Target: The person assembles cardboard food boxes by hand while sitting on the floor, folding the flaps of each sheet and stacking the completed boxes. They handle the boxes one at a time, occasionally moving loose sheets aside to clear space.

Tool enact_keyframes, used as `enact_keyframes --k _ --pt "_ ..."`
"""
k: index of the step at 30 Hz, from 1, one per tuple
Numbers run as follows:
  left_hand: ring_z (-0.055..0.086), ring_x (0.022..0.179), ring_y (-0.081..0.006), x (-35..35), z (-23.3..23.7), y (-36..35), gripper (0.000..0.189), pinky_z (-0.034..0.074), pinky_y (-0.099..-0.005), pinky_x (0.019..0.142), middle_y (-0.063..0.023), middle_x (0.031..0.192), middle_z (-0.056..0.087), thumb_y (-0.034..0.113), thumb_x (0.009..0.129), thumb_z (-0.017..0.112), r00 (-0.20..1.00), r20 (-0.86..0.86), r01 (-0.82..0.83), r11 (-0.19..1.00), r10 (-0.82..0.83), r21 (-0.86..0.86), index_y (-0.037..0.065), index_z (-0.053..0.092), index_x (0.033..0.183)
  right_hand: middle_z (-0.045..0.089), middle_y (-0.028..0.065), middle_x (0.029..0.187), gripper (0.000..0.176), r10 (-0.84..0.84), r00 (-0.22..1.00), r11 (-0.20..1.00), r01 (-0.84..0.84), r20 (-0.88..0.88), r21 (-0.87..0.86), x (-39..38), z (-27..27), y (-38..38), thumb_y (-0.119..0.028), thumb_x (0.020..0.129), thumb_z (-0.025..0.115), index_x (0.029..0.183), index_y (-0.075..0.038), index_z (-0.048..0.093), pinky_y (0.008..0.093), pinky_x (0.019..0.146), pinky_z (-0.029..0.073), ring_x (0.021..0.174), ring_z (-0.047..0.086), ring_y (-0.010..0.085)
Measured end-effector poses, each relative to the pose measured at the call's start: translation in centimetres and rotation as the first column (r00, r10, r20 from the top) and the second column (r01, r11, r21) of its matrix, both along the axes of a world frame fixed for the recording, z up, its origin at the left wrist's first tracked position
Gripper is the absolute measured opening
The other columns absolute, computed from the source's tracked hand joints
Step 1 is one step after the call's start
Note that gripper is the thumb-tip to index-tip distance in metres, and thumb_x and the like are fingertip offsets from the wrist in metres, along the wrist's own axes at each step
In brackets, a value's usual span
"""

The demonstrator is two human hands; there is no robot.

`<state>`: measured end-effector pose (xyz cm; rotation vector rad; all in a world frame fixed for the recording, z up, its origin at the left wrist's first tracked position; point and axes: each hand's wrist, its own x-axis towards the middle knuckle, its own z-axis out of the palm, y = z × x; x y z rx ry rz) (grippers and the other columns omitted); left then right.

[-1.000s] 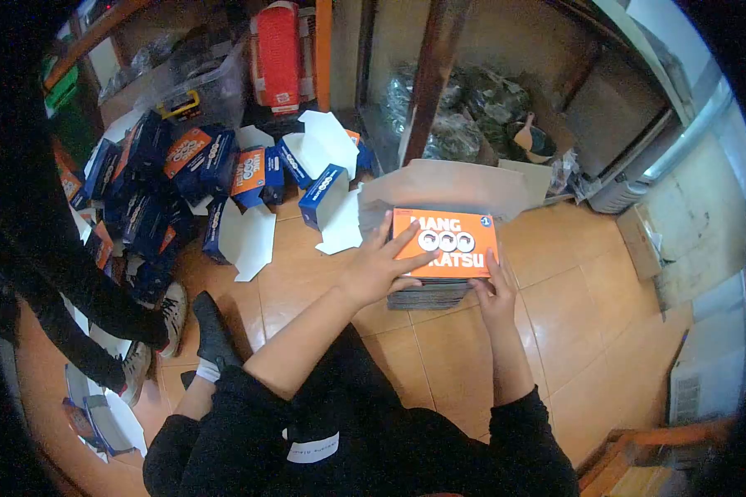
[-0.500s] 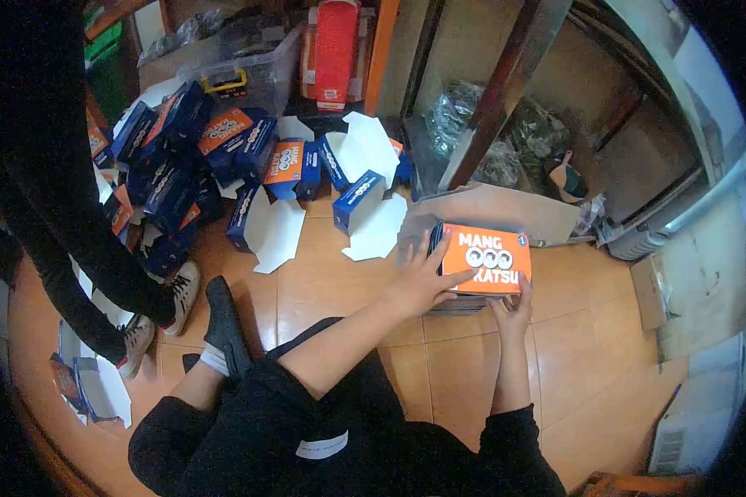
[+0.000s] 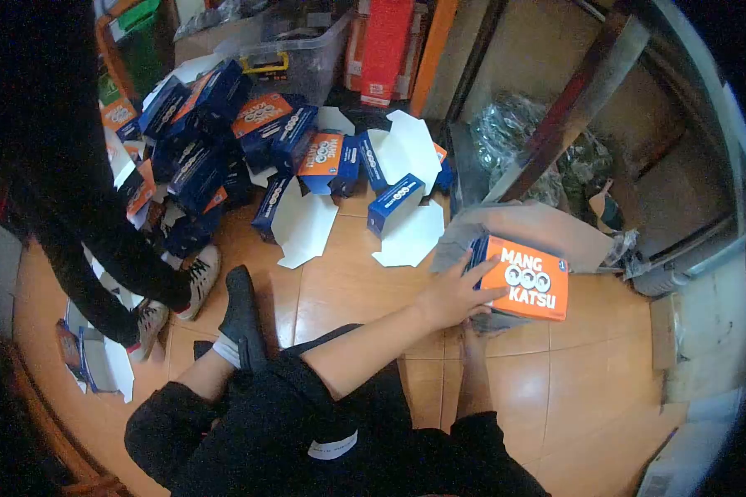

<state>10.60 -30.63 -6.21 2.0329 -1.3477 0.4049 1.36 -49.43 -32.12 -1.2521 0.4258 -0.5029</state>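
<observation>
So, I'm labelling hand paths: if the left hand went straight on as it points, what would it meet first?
The orange-faced box, which the fingers of the left hand seem to touch. Whether they would push it or skim its face is unclear.

Glossy orange-tan floor tiles [image 3: 348,286] with pale joints catch soft reflections. A green bin [image 3: 143,45] stands between ten and eleven o'clock, a clear plastic tub [image 3: 315,74] toward eleven, and an orange upright [image 3: 435,58] past twelve. A dark frame post [image 3: 576,91] slants toward two; a pale wall [image 3: 713,335] borders three.
</observation>
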Motion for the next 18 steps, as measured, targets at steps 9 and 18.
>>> enact_keyframes --k 9,18 --pt "0.039 0.119 -0.0512 -0.1 2.0 0.4 0.05 0.041 -0.0477 0.098 -0.0134 0.141 0.036 0.032 0.075 0.07 0.997 -0.055 -0.036 0.991 0.044 0.131 0.033 0.055 0.122 0.025 0.0173 0.146 0.08 -0.425 0.818 0.811 0.534 0.388 -0.237 -3.8 20.0 -1.4 0.002 0.08 0.061 0.146 -0.015 0.019 0.0388 0.101 0.037 0.129 0.036 0.0301" --pt "0.042 0.122 -0.0431 0.1 2.0 0.5 0.053 0.045 -0.0433 0.094 -0.017 0.142 0.033 0.028 0.075 0.07 0.997 -0.078 -0.006 0.992 0.016 0.125 0.034 0.053 0.125 0.064 0.0163 0.105 0.03 -0.257 0.91 0.705 0.407 0.325 -0.582 -3.3 27.5 -1.9 -0.003 0.076 0.07 0.105 -0.006 0.068 0.0301 0.08 0.05 0.098 0.063 0.0233"
